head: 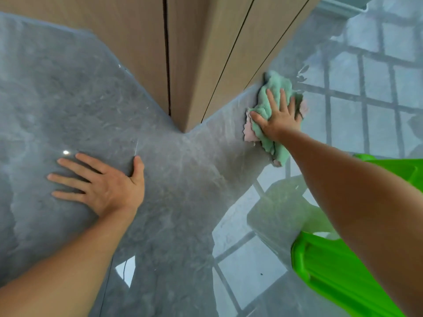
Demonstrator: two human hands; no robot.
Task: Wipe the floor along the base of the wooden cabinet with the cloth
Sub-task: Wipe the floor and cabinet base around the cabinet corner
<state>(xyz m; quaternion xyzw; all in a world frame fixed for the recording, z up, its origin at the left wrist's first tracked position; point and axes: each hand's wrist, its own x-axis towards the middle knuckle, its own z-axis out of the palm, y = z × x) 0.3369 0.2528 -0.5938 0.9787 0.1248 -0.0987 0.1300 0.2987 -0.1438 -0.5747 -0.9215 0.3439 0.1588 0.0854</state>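
A light wooden cabinet (pixel 194 53) rises from the glossy grey floor (pixel 178 179), its corner meeting the floor at centre. A crumpled green cloth (pixel 274 88) with pink edges lies on the floor against the cabinet's right-hand base. My right hand (pixel 278 115) presses flat on top of the cloth, fingers spread and pointing toward the cabinet. My left hand (pixel 103 181) rests flat on the bare floor to the left of the cabinet corner, fingers apart, holding nothing.
A bright green plastic object (pixel 332 271) sits at the lower right under my right forearm. The shiny floor on the right reflects a window grille (pixel 366 88). A white baseboard or wall edge (pixel 343 8) shows at the top right.
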